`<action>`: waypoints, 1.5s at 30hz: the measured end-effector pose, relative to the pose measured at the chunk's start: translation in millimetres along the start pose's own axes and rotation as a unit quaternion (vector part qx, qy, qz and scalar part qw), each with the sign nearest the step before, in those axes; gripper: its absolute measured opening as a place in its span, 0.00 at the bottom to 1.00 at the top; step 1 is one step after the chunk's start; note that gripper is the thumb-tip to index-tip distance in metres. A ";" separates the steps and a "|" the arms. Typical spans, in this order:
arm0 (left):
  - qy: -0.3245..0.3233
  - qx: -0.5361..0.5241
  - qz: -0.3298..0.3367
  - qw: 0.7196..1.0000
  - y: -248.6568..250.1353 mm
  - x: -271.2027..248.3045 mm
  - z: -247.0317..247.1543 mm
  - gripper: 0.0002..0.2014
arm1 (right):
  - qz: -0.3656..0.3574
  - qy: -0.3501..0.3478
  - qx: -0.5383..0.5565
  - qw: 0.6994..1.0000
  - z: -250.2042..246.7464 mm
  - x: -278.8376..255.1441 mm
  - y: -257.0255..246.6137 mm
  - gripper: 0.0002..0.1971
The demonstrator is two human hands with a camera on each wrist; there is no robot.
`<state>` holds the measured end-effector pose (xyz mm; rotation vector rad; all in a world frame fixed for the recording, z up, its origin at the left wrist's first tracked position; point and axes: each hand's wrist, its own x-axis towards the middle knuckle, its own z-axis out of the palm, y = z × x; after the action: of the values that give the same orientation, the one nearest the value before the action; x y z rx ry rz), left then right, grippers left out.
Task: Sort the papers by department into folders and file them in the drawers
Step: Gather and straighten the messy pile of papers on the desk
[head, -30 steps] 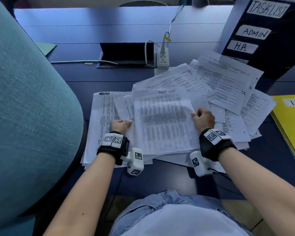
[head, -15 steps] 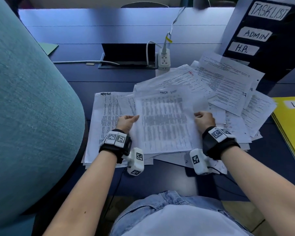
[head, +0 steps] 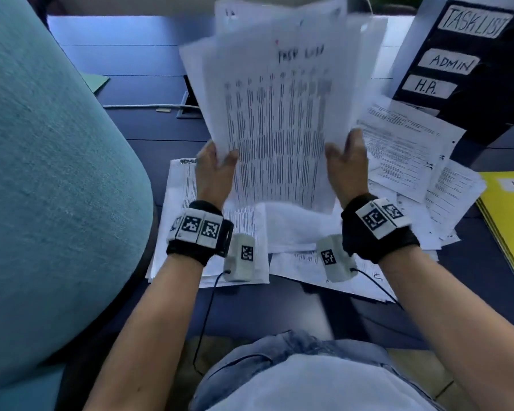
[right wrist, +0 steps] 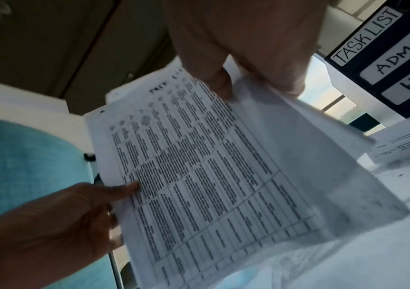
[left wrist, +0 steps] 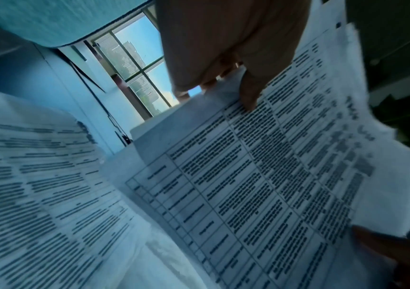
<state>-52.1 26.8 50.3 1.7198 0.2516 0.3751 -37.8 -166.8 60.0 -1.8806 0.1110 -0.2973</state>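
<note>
A: Surface status?

B: The dark blue counter (head: 137, 123) carries loose printed papers (head: 404, 149), spread out and overlapping. A yellow folder (head: 508, 221) labelled IT lies at the right edge. A black drawer unit (head: 469, 84) stands behind the papers (labels read TASK LIST, ADMIN, H.R.). A teal chair back (head: 48, 188) fills the left.

A: Hands?

B: Both grip a sheaf of sheets (head: 276, 120) raised above the counter and tilted up. The left hand (head: 212, 173) pinches its left edge, thumb on the printed face. The right hand (head: 346, 170) pinches its right edge likewise.

A: Top sheet?

B: A printed table; the handwritten heading appears to read TASK LIST, though it is blurred.
</note>
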 end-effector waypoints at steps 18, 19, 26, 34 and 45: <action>0.115 -0.005 -0.010 0.993 1.3 11.8 -35.9 0.16 | 0.025 -0.061 0.052 0.996 36.4 -23.9 6.0 0.08; 0.137 0.029 -0.006 0.990 1.6 16.3 -41.0 0.17 | 0.042 -0.087 0.033 0.995 42.1 -25.7 6.9 0.10; 0.106 0.317 -0.049 0.941 -28.0 17.3 -62.4 0.26 | 0.141 -0.258 -0.183 0.938 84.7 -39.6 27.3 0.11; 0.022 0.481 -0.145 0.864 -72.2 8.2 -63.7 0.23 | 0.191 -0.305 -0.199 0.911 106.0 -39.5 37.8 0.17; -0.231 0.502 -0.089 0.829 -52.9 -6.3 2.8 0.42 | 0.255 -0.075 -0.331 0.906 12.5 13.3 71.4 0.26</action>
<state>-54.7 31.5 -2.8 2.7248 0.2675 -0.4192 -16.7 -181.5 -9.0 -2.4415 0.6562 0.2882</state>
